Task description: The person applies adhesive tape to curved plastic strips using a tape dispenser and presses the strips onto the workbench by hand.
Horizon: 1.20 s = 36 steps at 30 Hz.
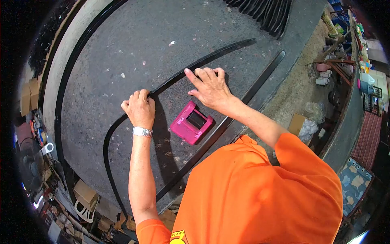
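A long, thin black strip (223, 49), rubber-like in look, curves across the dark worktable. My left hand (140, 107), with a metal watch on its wrist, is closed over the strip, its fingers wrapped around it. To the right, my right hand (211, 87) lies at the strip's lower edge. Its index fingertip touches the strip, while thumb and index are spread apart and the other fingers bend. Between my forearms sits a magenta plastic holder (183, 127) with a black piece in its middle; neither hand touches it.
A straight dark bar (264, 77) lies along the near side of the worktable (118, 53). Another long black strip (61, 93) bends along the far left. Several black strips (268, 16) are bundled at the top. Cardboard boxes (85, 194) and clutter stand off the table.
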Available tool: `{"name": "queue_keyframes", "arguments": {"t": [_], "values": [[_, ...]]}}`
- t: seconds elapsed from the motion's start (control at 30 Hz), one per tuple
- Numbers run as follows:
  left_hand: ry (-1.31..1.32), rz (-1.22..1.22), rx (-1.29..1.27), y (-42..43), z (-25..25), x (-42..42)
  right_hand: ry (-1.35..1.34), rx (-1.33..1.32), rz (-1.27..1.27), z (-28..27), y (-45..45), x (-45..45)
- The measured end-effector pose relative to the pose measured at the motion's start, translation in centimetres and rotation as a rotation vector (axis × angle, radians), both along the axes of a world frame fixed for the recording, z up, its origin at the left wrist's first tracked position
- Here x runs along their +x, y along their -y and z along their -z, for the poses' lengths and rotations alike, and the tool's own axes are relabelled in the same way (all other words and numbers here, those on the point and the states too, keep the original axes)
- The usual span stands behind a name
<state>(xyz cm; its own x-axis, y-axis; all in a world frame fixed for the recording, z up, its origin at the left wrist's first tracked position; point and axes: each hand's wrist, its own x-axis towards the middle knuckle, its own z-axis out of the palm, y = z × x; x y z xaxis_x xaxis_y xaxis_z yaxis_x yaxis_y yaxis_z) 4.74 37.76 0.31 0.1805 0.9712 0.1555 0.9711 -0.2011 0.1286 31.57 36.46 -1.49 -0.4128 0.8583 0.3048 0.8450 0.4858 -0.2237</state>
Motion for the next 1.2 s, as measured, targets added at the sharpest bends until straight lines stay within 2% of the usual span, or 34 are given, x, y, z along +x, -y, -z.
{"name": "queue_keyframes", "arguments": {"t": [0.4,0.9,1.2], "values": [[-0.018,0.018,0.027,-0.2,0.0,0.3,0.095,0.013,0.276,-0.3,-0.9,6.6],[0.006,0.005,-0.006,-0.5,0.4,-0.2,0.02,0.002,-0.111,-0.4,-0.9,-1.0],[-0.019,0.005,0.01,-0.5,0.4,-0.2,0.066,-0.023,-0.097,-0.5,-1.1,-0.8]]}}
